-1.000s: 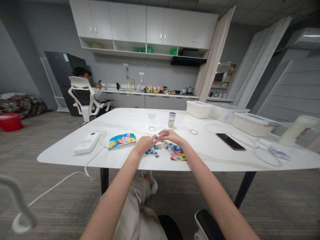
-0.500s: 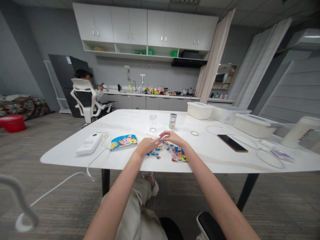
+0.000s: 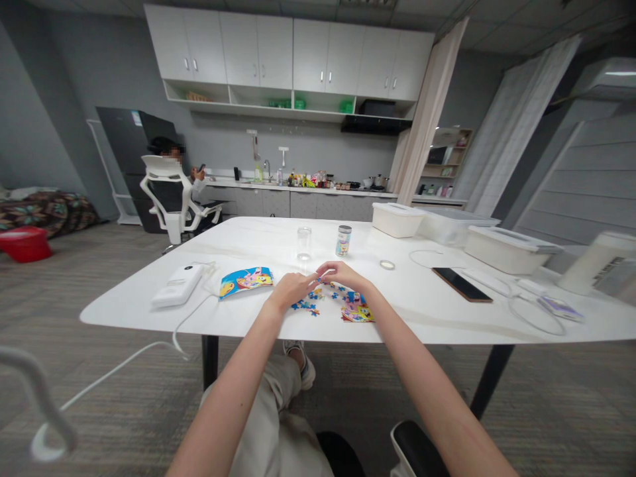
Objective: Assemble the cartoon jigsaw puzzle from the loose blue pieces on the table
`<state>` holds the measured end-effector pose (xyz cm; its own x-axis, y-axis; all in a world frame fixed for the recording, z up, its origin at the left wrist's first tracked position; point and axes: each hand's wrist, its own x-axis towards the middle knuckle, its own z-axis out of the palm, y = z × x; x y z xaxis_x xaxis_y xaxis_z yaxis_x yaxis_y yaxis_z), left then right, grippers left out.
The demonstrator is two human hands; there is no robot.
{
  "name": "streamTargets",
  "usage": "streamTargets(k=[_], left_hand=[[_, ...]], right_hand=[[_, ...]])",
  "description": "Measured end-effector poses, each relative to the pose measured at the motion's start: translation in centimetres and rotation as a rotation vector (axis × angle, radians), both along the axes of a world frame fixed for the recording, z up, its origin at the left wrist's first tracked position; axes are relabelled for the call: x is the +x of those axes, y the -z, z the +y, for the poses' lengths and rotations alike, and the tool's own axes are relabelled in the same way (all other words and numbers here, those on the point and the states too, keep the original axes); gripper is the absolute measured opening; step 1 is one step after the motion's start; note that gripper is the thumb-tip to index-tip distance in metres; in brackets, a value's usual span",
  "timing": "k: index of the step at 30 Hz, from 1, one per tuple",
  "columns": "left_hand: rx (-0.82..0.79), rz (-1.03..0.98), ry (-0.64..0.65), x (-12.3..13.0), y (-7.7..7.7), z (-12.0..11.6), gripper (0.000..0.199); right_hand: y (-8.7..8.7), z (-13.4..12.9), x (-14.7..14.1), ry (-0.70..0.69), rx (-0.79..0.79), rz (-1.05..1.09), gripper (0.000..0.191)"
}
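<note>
My left hand (image 3: pixel 295 289) and my right hand (image 3: pixel 342 271) meet at their fingertips, just above the table. Both have their fingers closed in a pinch, and a small bluish bit, a jigsaw puzzle piece, shows between them, mostly hidden. Loose puzzle pieces (image 3: pixel 312 307) lie scattered under and between the hands. Beside my right wrist is a joined part of the puzzle (image 3: pixel 354 307) with a colourful cartoon picture, partly covered by the forearm. Left of my left hand lies a curled cartoon picture sheet (image 3: pixel 247 281).
On the white table (image 3: pixel 233 246) stand a clear jar (image 3: pixel 304 243) and a printed can (image 3: pixel 343 241), with a ring-shaped lid (image 3: pixel 386 264) nearby. A white power bank (image 3: pixel 177 287), a phone (image 3: pixel 461 284), cables and storage boxes (image 3: pixel 397 219) lie around. A person (image 3: pixel 197 177) sits behind at left.
My hands have hardly moved; the right fingers have shifted very slightly at the pinch. The pieces and other table items stay where they were.
</note>
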<state>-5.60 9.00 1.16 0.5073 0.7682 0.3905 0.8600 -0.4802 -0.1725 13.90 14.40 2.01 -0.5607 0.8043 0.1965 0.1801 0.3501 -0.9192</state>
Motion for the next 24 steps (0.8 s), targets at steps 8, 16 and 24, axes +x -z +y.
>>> streamTargets(k=[8,16,24], left_hand=[[-0.003,0.021,-0.014,-0.01,0.18,0.18,0.035],[-0.025,-0.021,0.004,-0.19,0.29,0.31,0.035],[-0.032,-0.042,-0.011,-0.17,0.25,0.28,0.034]], right_hand=[[0.03,0.10,-0.07,-0.002,-0.002,-0.012,0.020],[0.12,0.13,-0.10,-0.012,-0.010,-0.003,0.019],[0.29,0.25,-0.05,-0.027,-0.020,-0.004,0.022]])
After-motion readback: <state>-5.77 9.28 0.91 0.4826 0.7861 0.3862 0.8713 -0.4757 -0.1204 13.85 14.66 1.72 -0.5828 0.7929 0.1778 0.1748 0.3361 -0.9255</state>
